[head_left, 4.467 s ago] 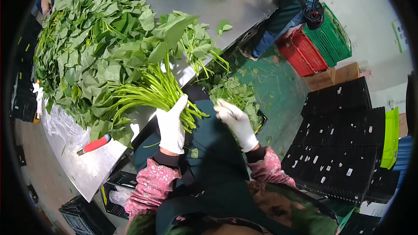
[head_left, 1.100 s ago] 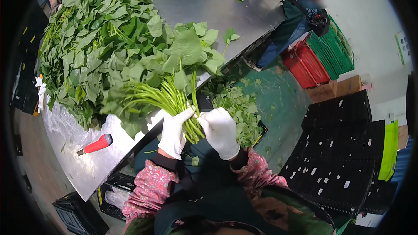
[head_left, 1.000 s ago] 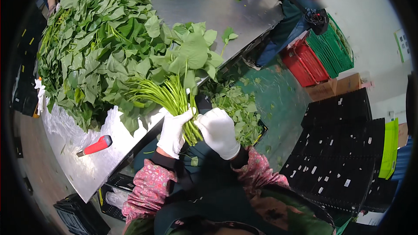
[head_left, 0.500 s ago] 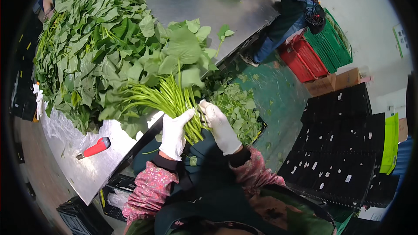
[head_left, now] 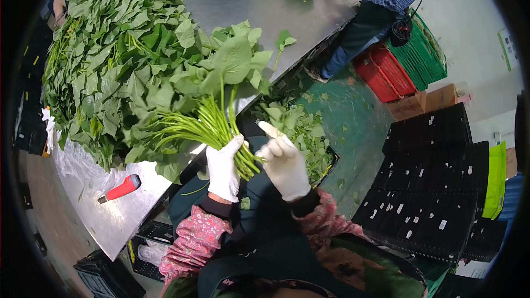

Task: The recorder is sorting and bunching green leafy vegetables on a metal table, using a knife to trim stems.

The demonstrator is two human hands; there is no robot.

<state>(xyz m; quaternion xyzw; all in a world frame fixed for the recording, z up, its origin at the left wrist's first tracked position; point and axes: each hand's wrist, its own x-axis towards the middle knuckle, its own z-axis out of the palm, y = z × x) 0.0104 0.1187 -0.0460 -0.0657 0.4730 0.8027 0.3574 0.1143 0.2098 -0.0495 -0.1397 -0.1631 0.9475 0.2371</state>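
A white-gloved left hand (head_left: 223,168) wraps its fingers tight around the stems of a bunch of leafy greens (head_left: 212,110), held at the near edge of the steel worktop (head_left: 110,218). The gloved right hand (head_left: 284,163) hovers just beside the stems, fingers spread loosely, holding nothing. A red-handled knife (head_left: 121,189) lies near the worktop's near corner.

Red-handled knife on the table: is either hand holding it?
No. The red-handled knife lies alone on the metal table, while the left hand grips the bunch of greens.
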